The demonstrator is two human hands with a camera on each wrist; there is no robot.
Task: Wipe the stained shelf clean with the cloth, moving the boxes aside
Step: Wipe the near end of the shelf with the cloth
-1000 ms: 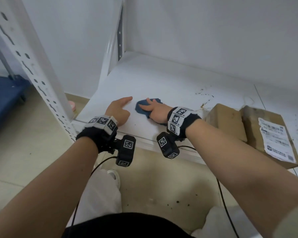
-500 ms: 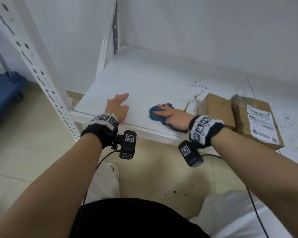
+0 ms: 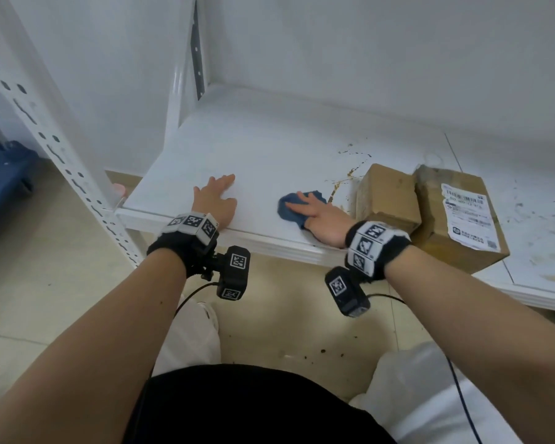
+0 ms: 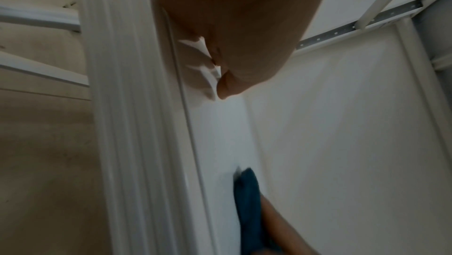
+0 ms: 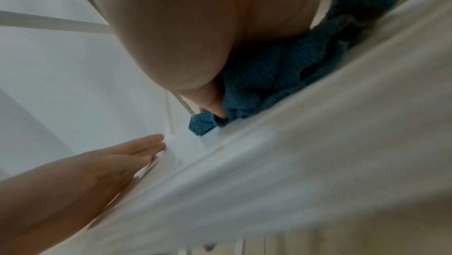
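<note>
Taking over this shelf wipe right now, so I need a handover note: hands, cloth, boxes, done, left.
Left hand: flat on the shelf, holding nothing.
Right hand: straight fingers press the blue cloth near the front edge.
Small box and labelled box stand side by side, right of the cloth.
Done: left part looks clean.
Left: brown stains beside the small box; shift both boxes; wipe the marks further right.

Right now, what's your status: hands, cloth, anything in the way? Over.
Left hand flat on shelf. Right hand pressing blue cloth, beside brown stains. Small box just right of it, in the way.
</note>
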